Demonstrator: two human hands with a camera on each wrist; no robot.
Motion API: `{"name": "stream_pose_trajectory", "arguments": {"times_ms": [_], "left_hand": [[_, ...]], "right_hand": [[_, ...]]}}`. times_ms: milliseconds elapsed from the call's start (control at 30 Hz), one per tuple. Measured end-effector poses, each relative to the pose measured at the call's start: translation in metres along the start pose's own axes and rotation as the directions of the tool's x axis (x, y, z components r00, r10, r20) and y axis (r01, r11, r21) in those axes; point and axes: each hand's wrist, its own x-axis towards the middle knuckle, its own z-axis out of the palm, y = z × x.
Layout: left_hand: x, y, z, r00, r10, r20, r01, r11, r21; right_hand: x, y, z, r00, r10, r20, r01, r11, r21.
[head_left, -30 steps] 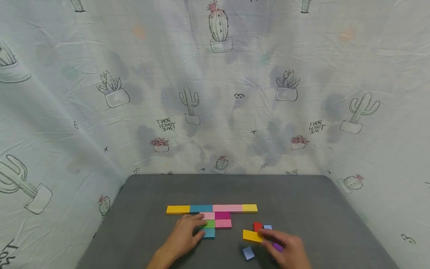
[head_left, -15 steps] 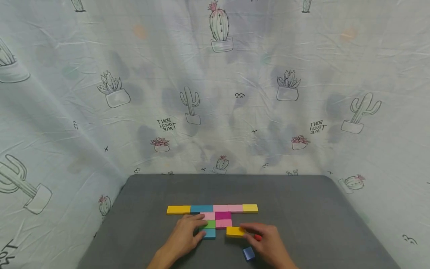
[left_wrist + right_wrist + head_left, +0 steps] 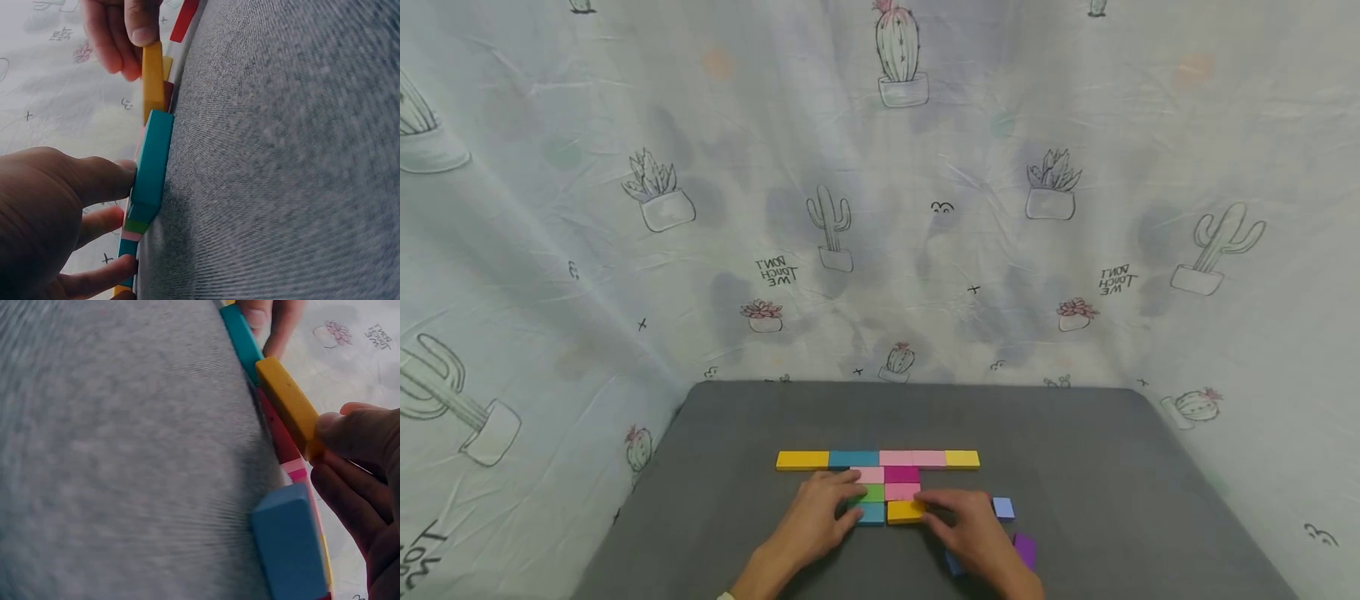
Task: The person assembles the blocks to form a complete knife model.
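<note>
While my right hand (image 3: 973, 533) pinches the flat yellow wooden block (image 3: 906, 511) by its right end, low in the centre of the head view, the block sits against the teal wooden block (image 3: 871, 513) and under the pink wooden block (image 3: 902, 492). My left hand (image 3: 820, 525) rests fingers curled on the teal block, thumb (image 3: 103, 178) pressed to its edge.

Risk as I judge it: pushing the yellow block too hard leftward shoves the teal one and skews the stack above, unless the left thumb holds firm. Lifting my fingers carelessly could drag the yellow block off line. My palm hangs near the loose light-blue wooden cube (image 3: 1003, 507) and purple wooden piece (image 3: 1024, 550), lower right on the grey felt mat (image 3: 1112, 467); a sweep scatters them.
</note>
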Motion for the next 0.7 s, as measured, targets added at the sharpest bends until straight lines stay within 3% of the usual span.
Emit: {"name": "stream_pose_trajectory", "arguments": {"times_ms": [233,700], "left_hand": [[0.0022,0.0015,-0.0027,1.000,-0.018,0.017,0.018,1.000,0.001],[0.0011,-0.0014,0.0010,1.000,-0.008,0.000,0.008,1.000,0.006]], "right_hand": [[0.0033,0.0019,0.0052,0.999,-0.036,-0.016,0.035,0.999,-0.036],[0.0078,-0.0008,0.0081,0.999,0.012,0.048,-0.008,0.996,-0.090]]}}
